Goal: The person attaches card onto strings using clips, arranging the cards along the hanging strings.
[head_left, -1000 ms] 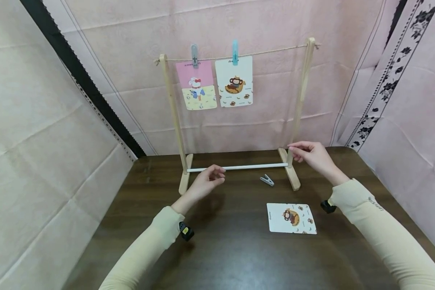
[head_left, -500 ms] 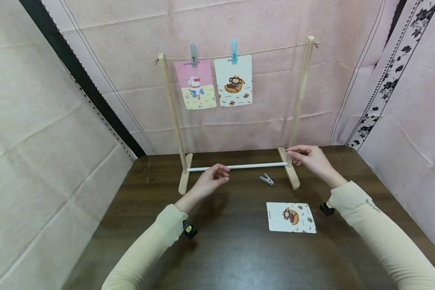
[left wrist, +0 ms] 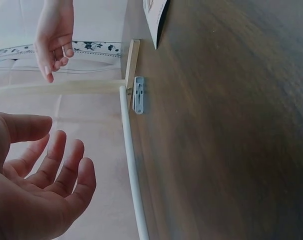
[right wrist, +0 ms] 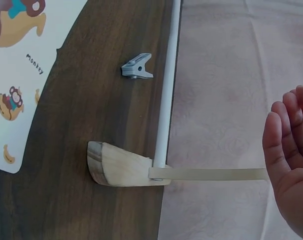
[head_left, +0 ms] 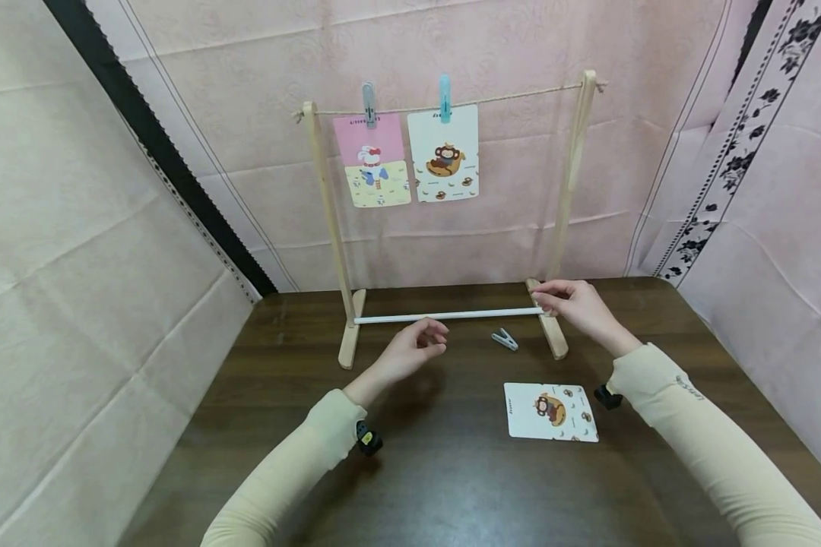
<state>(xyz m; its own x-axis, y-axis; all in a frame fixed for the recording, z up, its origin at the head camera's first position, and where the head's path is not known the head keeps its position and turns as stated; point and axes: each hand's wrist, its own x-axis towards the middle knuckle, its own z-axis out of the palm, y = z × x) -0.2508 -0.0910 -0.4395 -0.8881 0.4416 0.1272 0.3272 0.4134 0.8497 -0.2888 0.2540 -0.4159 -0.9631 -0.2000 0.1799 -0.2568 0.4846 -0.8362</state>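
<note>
My left hand [head_left: 410,351] hovers over the table in front of the rack's white bar [head_left: 451,314], its fingers loosely bent and holding nothing. Beside the rack's right post [head_left: 569,182] is my right hand [head_left: 578,305], also without anything in it, fingers lightly curled. A grey clothespin [head_left: 505,339] lies on the table between the two hands. Nearer to me rests a white monkey card [head_left: 550,412]. On the rack's string [head_left: 520,97] hang a pink and yellow card [head_left: 372,161] under a grey clothespin [head_left: 369,105] and another monkey card [head_left: 443,153] under a blue clothespin [head_left: 445,99].
The wooden rack stands at the back of the brown table [head_left: 410,486], with a left post [head_left: 328,213] and two feet, the right foot [right wrist: 126,167] close to the loose clothespin. Pale cloth [head_left: 109,304] surrounds the table on the left, back and right.
My left hand has moved right and slightly down, away from the left post. The right hand has shifted a little left and lower. Cards and clothespins stay where they were.
</note>
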